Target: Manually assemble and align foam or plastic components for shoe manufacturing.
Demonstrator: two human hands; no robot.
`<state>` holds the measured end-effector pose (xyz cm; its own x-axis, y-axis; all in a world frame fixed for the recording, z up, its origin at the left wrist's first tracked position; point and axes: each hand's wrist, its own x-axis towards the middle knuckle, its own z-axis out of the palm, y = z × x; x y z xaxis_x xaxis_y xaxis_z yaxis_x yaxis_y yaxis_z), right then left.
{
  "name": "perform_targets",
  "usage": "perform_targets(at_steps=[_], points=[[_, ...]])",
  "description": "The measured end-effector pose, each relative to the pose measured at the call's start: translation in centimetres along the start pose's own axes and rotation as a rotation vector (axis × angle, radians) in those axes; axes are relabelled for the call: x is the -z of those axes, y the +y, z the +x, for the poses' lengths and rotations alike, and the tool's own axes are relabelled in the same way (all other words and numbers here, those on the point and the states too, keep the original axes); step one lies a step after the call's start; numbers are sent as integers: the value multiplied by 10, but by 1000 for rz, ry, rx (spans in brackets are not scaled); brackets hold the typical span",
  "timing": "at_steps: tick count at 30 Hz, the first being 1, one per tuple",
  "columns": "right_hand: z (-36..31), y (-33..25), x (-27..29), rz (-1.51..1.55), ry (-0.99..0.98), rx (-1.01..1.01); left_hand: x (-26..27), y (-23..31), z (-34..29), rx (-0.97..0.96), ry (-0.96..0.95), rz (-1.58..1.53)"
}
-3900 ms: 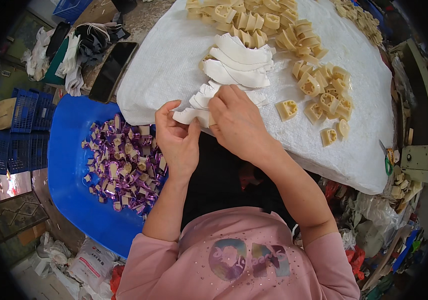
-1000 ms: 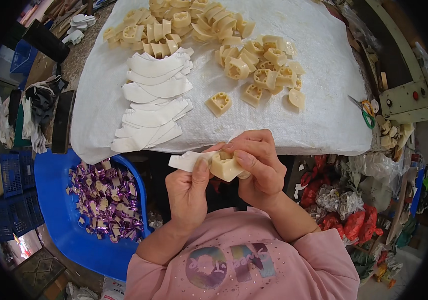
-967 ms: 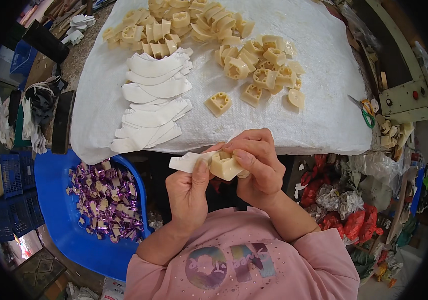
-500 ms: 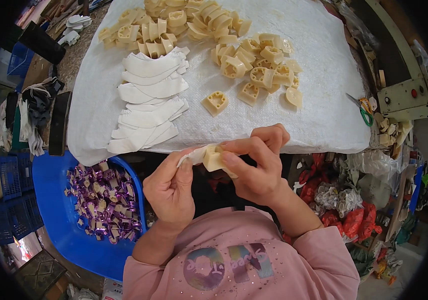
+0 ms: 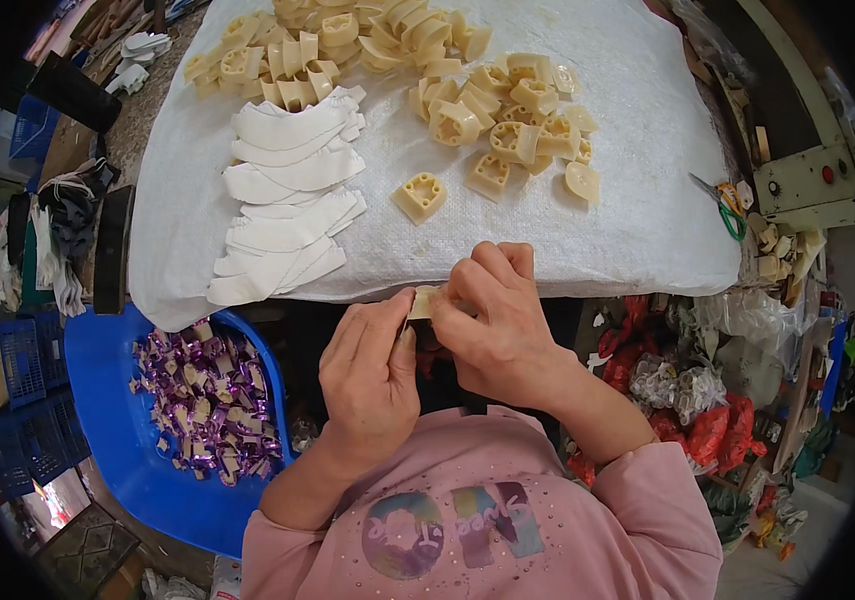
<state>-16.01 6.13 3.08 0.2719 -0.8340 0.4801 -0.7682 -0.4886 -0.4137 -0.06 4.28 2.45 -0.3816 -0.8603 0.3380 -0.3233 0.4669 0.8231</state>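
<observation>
Between my two hands, just off the front edge of the table, is a beige plastic shoe heel [image 5: 425, 303], mostly covered by fingers. My left hand [image 5: 373, 365] is closed on its left side, thumb and fingers pinched together. My right hand [image 5: 493, 325] grips the other side, its fingers curled. Any white cover on this heel is hidden now. A single heel [image 5: 420, 198] with holes in its face lies beyond my hands. Left of it, curved white cover pieces [image 5: 293, 225] lie overlapped in a column.
Loose heels [image 5: 513, 140] sit in a heap at the far right, with more heels [image 5: 318, 40] behind. White woven sheeting [image 5: 638, 180] covers the table. Scissors [image 5: 730, 222] lie near a machine [image 5: 813, 185]. At lower left, a blue basin [image 5: 113, 430] holds purple shiny pieces [image 5: 213, 405].
My left hand has moved right, closer to my right hand, and its fingers have closed over the heel. The white cover piece seen between my hands before is out of sight.
</observation>
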Motion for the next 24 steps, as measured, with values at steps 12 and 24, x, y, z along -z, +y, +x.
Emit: perform_targets(at_steps=[12, 24], points=[[-7, 7, -6, 466, 156, 5, -3, -28, 5, -169, 96, -291], [-11, 8, -6, 444, -35, 53, -7, -23, 12, -454, 58, -102]])
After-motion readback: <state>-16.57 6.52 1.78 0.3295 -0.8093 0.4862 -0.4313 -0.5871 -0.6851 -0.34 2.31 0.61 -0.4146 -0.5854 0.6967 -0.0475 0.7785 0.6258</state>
